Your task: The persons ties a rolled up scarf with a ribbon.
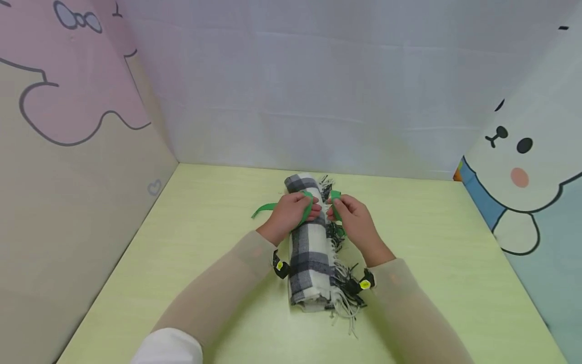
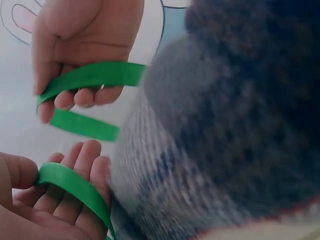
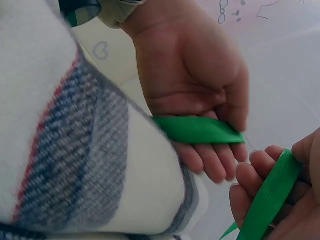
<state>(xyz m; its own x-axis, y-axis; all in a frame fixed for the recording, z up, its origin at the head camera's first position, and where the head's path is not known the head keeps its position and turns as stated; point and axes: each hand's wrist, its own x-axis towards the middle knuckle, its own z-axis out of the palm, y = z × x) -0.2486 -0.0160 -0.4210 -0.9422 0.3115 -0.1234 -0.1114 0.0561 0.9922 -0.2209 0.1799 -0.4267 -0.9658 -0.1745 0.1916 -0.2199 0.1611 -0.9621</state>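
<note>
A rolled-up plaid scarf (image 1: pixel 309 255) in grey, black and white lies lengthwise on the table, its fringe (image 1: pixel 347 298) spread along the right side. Over its far half, my left hand (image 1: pixel 286 215) pinches one part of a green ribbon (image 1: pixel 265 207) between thumb and index finger. My right hand (image 1: pixel 360 225) pinches another part just right of the roll. In the left wrist view, the ribbon (image 2: pixel 75 185) crosses my left fingers, while the right hand (image 2: pixel 90 45) appears above. The right wrist view shows the ribbon (image 3: pixel 270 200) running down from my right thumb.
The pale yellow-green table (image 1: pixel 204 192) extends around the roll. A plain whitish backdrop (image 1: pixel 318 91) stands behind it, with cartoon-printed panels at the left (image 1: pixel 82 177) and right (image 1: pixel 545 202). Dark bands with yellow spots circle both wrists.
</note>
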